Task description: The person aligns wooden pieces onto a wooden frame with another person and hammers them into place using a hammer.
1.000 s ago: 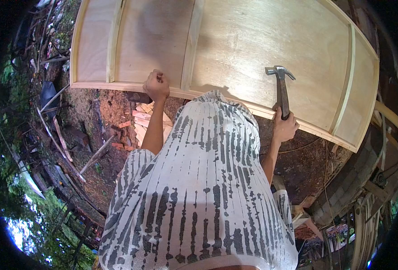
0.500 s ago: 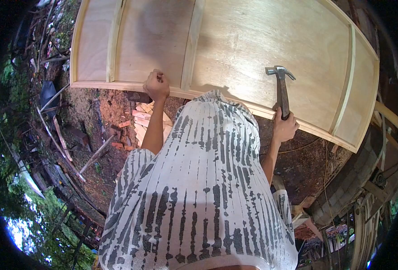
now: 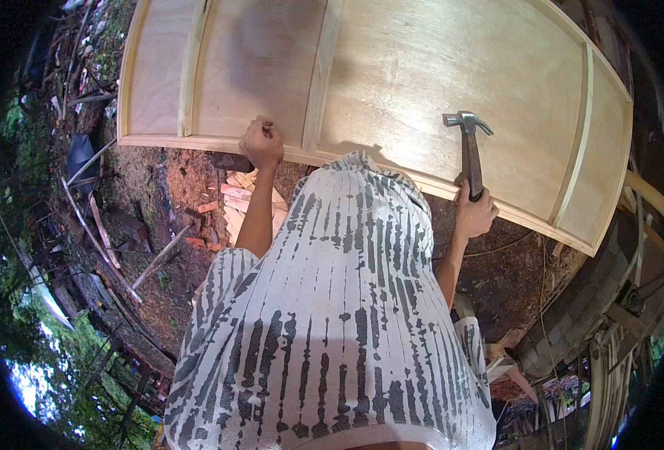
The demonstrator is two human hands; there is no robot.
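My right hand [image 3: 476, 214] is closed around the dark handle of a claw hammer [image 3: 470, 150]. The hammer's metal head points up, over a large plywood panel [image 3: 437, 82] framed with pale wooden strips. My left hand [image 3: 262, 142] is at the panel's near edge, its fingers curled together; whatever they hold, if anything, is too small to make out. A crosswise wooden strip [image 3: 321, 82] runs across the panel to the right of my left hand, and another strip [image 3: 191, 75] lies further left.
Cut wood offcuts [image 3: 236, 204] lie in a pile on the ground below the panel's near edge. Thin poles [image 3: 92, 225] lean at the left. On the right are grey blocks [image 3: 572, 315] and stacked timber [image 3: 609, 390]. Green foliage [image 3: 84, 367] shows at lower left.
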